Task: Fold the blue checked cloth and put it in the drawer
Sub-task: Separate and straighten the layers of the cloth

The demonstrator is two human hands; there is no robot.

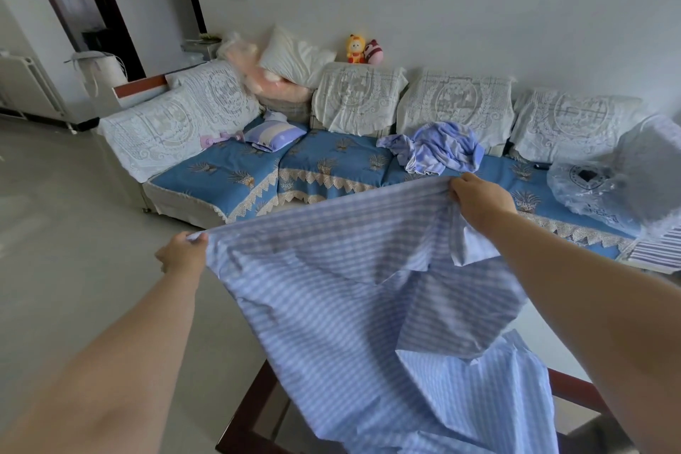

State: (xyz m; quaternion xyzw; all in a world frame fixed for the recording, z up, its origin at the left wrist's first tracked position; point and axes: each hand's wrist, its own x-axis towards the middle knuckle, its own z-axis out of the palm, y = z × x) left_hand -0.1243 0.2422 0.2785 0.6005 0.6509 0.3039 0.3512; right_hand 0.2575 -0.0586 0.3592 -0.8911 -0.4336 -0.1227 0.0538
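Blue checked cloth (331, 291) stretched between left hand (182, 251), right hand (479, 197)

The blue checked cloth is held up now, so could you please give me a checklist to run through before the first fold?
1. Left hand grips a top corner of the blue checked cloth: ok.
2. Right hand grips the other end of the top edge: ok.
3. Top edge stretched fairly straight between the hands: ok.
4. Cloth hangs flat: not ok; a loose flap is turned over below the right hand, and creases run across the middle.
5. Lower edge hangs free: cannot tell; it drapes over the dark wooden frame and runs out of view.
6. Drawer open and ready: cannot tell; none is in view.
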